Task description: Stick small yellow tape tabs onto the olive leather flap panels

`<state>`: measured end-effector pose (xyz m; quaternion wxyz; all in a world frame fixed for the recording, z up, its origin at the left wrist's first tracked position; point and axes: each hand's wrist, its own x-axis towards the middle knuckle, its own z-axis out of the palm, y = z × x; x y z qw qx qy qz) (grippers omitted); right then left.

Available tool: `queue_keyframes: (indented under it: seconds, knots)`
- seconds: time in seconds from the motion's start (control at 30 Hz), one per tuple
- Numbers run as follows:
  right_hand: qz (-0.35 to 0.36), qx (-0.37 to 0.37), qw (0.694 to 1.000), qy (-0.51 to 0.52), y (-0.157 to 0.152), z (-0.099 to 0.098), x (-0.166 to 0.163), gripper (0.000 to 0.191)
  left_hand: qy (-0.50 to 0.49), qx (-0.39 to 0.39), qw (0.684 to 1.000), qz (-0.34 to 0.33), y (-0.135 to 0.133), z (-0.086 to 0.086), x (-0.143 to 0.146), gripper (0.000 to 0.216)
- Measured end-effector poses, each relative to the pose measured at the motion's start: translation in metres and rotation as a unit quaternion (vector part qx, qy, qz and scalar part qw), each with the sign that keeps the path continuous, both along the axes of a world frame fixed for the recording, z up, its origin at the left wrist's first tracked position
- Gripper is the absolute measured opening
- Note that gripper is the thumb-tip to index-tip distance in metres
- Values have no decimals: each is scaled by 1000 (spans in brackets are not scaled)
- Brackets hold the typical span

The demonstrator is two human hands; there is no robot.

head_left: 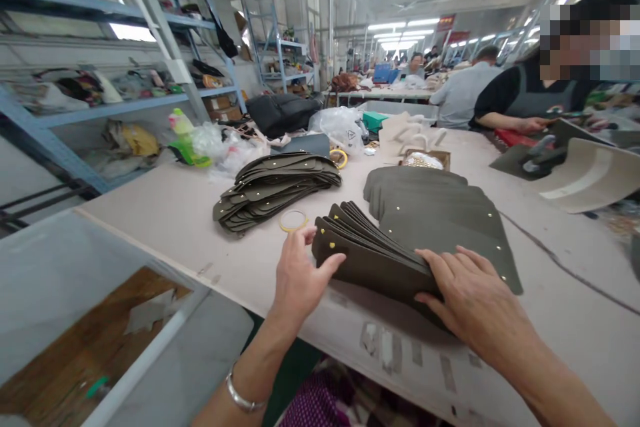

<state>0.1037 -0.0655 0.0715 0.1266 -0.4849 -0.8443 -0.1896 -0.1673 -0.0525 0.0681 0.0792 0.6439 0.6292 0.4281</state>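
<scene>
Panel stack held on edge at the near side of the table, 2 hands on station.
Right hand clamped on the stack's right end, thumb in front, apparently to keep panels together while their left ends fan. Left hand upright at the studded end, thumb and fingers apart; pressure cannot be told. Curved stack and flat stack lie beyond, presumably leaving working room.

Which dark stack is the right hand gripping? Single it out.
The front stack, fanned open at its left end: the right hand clasps its right end. The left pile and the flat, spread stack behind lie on the table, ungripped.
</scene>
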Motion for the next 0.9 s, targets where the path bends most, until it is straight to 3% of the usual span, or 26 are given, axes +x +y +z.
queue_keyframes:
  seconds: [0.1, 0.23, 0.43, 0.6, 0.67, 0.77, 0.83, 0.9]
  knots:
    - [6, 3, 1000, -1, 1, -2, 3, 42, -124, -95, 987, -27, 6, -21, -16, 47]
    - [13, 9, 1000, -3, 4, -5, 5, 41, -216, -107, 969, -59, 7, -28, -14, 23]
    - [24, 15, 1000, -6, 7, -6, 8, 42, -183, -104, 964, -162, -15, -25, -7, 14]
    - [43, 22, 999, -6, 5, -4, 8, 37, -77, -14, 985, -155, -8, -27, -22, 6]
    - [50, 21, 999, -6, 5, -4, 8, 35, -70, 5, 987, -144, 5, -28, -31, 33]
    - [45, 24, 999, -10, 6, -3, 7, 34, -135, -42, 971, -192, 25, -30, -38, 103]
    - [34, 22, 999, -13, 7, -2, 6, 33, -168, -77, 954, -236, 30, -32, -37, 111]
    - [21, 13, 1000, -13, 7, 0, 3, 30, -161, -77, 948, -261, 29, -33, -34, 99]
